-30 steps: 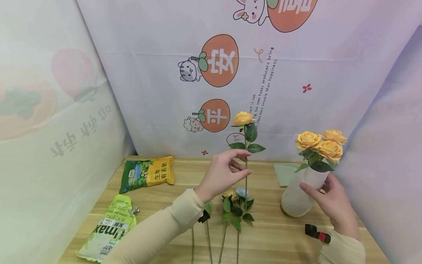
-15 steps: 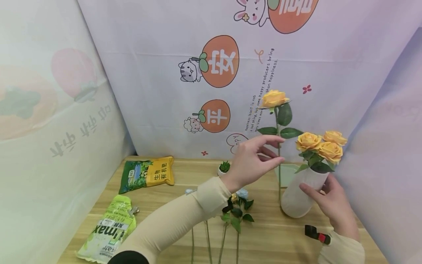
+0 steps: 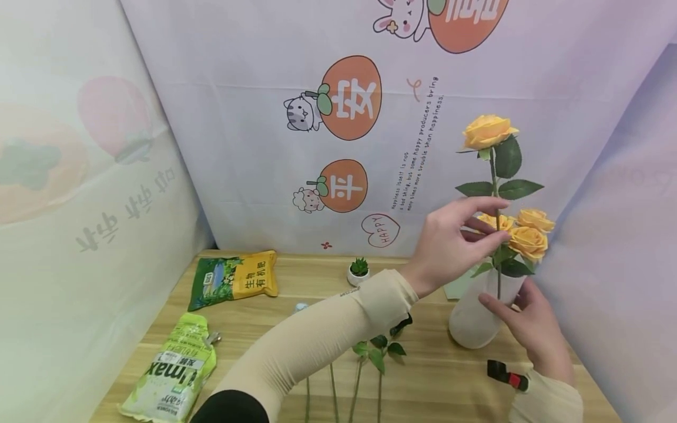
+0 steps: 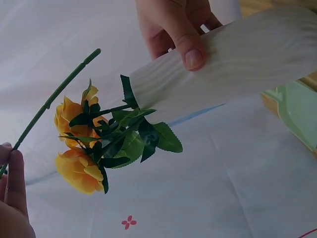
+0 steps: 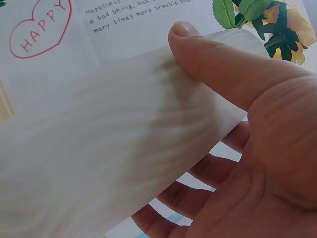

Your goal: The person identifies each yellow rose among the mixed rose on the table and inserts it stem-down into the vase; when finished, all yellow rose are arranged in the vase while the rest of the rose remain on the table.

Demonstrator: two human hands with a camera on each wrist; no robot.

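Now rose (image 3: 488, 131) carried rightward, stem over vase (image 3: 478, 314) mouth, pinched by left hand (image 3: 452, 244); right hand (image 3: 529, 329) grips vase. Insertion near.

Soft, even light fills the space around my white vase (image 3: 476, 317), bright without harsh glare. Shadows stay faint: a pale one lies on the wooden table (image 3: 433, 376) just below the vase, and my thumb (image 5: 208, 54) casts a grey smudge on its ribbed wall. Left of the vase, the backdrop walls bow outward toward the head view's edge. Close to the wrist camera, my right hand (image 5: 257, 163) looks slightly soft.
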